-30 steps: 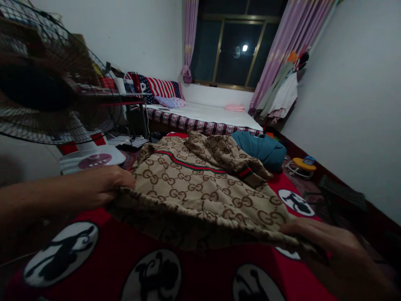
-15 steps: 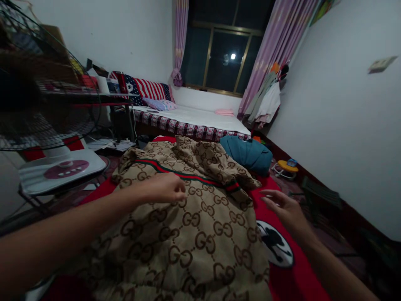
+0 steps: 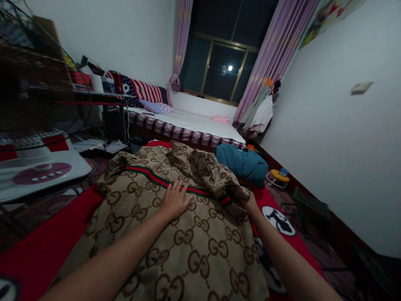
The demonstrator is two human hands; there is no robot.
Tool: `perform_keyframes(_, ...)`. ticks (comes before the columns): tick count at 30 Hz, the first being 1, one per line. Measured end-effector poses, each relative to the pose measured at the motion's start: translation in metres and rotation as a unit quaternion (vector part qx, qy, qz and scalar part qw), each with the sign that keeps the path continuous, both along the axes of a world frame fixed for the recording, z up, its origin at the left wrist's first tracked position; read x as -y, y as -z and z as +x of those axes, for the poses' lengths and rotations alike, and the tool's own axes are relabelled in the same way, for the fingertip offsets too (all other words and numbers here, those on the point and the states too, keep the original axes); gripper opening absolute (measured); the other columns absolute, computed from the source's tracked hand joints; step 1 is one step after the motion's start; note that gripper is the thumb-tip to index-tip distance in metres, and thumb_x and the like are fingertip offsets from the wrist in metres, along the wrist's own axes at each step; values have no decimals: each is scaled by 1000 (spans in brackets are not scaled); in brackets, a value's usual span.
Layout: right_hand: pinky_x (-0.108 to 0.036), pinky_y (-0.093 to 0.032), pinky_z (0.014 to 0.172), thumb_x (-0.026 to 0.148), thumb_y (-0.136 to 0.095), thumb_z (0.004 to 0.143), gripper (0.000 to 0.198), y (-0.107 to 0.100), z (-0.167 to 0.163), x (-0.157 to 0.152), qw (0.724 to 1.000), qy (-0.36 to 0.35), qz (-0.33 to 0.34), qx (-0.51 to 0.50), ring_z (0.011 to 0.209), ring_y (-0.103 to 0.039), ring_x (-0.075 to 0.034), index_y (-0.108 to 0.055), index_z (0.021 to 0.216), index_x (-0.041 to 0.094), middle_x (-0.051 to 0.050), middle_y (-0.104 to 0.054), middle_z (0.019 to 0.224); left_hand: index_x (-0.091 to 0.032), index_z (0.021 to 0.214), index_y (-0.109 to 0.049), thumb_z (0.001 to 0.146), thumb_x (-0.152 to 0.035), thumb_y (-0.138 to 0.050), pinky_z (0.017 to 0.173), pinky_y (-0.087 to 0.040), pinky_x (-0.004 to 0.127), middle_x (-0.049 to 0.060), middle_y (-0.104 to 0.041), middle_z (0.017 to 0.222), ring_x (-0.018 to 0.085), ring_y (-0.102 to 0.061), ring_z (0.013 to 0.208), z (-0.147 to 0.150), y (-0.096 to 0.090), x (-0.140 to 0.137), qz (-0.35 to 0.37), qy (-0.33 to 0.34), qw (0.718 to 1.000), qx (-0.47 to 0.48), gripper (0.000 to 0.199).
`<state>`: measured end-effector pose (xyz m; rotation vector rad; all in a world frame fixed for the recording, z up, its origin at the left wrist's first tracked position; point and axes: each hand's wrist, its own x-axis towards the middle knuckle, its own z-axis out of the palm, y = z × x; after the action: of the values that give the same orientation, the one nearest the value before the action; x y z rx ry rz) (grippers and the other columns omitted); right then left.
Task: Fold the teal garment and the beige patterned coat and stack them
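Observation:
A tan jacket with a brown double-G print and a green-red-green stripe lies spread out before me. My left hand rests flat on its middle, fingers spread and their tips at the stripe. At the garment's right side, my right hand grips the edge near the folded sleeve; cloth hides its fingertips. Beneath the jacket is a red cover with black-and-white round prints.
Beyond the jacket sits a folded teal garment. A fan stands at the left, close to a cluttered desk. A bed lies under the window. On the right are a yellow-topped stool and a dark chair.
My left hand has come down flat onto the jacket, its fingers now spread. My right hand has moved left from above the red cover to the jacket's sleeve edge. The view has shifted slightly.

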<state>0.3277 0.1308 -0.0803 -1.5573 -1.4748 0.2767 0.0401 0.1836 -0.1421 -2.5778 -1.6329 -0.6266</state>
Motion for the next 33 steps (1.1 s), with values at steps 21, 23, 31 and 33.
perform_keyframes(21,-31,-44,67,34,-48,87,33,-108,-53,-33,828,73,-171,528,94,-65,-27,-63,116,27,-9,-64,111,-16,140,-45,93,-51,-36,115,-16,49,16,-36,149,31,-27,141,6,-2,4,-6,-9,1000,23,59)
perform_keyframes(23,-32,-45,72,34,-53,84,53,-96,-76,-66,859,75,-152,484,96,-64,-27,-47,136,25,-13,-56,127,-17,140,-46,93,-51,-37,116,-16,49,16,-36,150,30,-26,141,5,-2,4,-12,-7,1000,26,59)
perform_keyframes(31,-32,-46,79,43,-66,75,59,-59,-90,-155,894,43,-195,402,101,-62,-27,-56,126,16,-13,-67,109,-17,141,-44,92,-53,-37,116,-15,50,14,-34,151,30,-24,142,3,-4,5,-29,1,999,45,61)
perform_keyframes(33,-32,-46,78,42,-60,80,35,-69,-77,-165,910,80,-140,381,98,-63,-27,-68,104,18,-12,-70,101,-17,141,-44,91,-54,-37,117,-15,50,14,-33,151,30,-23,142,2,-3,4,-35,2,998,48,62)
